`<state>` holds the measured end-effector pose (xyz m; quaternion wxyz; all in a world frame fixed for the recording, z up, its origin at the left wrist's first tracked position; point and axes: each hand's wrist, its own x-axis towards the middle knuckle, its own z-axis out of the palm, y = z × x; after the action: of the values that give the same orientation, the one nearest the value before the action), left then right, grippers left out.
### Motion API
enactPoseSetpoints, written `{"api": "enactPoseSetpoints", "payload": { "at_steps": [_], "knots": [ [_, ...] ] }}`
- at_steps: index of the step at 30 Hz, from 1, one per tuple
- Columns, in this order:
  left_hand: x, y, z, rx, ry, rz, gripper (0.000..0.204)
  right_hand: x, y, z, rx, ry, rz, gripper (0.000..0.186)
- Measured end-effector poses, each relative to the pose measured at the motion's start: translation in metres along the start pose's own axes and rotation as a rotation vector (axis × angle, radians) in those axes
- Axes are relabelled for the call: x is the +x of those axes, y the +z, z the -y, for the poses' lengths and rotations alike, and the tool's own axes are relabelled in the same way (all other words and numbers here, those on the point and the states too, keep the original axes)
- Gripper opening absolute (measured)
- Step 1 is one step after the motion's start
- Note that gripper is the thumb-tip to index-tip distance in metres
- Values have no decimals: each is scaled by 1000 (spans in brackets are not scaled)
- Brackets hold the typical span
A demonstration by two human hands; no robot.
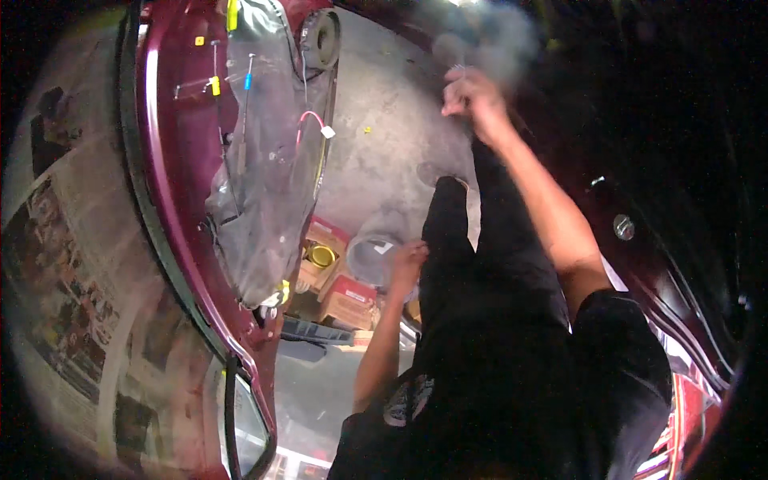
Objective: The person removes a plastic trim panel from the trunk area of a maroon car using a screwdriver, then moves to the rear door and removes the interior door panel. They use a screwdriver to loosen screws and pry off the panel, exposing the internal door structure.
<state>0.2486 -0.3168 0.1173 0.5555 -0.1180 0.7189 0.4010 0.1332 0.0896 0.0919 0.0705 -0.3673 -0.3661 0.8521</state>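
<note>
While the maroon door (pixel 186 120) stands at my frame's left, its liner (pixel 268 184) looks exposed, its white connector (pixel 328 132) not yet plugged in. The right hand (pixel 477 98), upper centre, and left hand (pixel 410 262), mid-frame, curl their fingers (pixel 454 100); any hold I cannot tell.

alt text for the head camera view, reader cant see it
A person's curled right hand is stretched out ahead beside pale haze, while the left hand is lower in view, with a grey round container and cardboard boxes to its left. Farther left, plastic sheeting lines a maroon car door.
</note>
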Motion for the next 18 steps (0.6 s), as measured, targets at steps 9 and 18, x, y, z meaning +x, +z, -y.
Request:
{"api": "enactPoseSetpoints", "payload": {
  "at_steps": [9, 18],
  "knots": [
    [-4, 149, -36, -220, -78, 553, 25, 16, 28, -173, -455, -101, 154, 21],
    [130, 77, 2, 116, 380, 478, 14, 114, 48, -245, -1015, -239, 142, 26]
  ]
}}
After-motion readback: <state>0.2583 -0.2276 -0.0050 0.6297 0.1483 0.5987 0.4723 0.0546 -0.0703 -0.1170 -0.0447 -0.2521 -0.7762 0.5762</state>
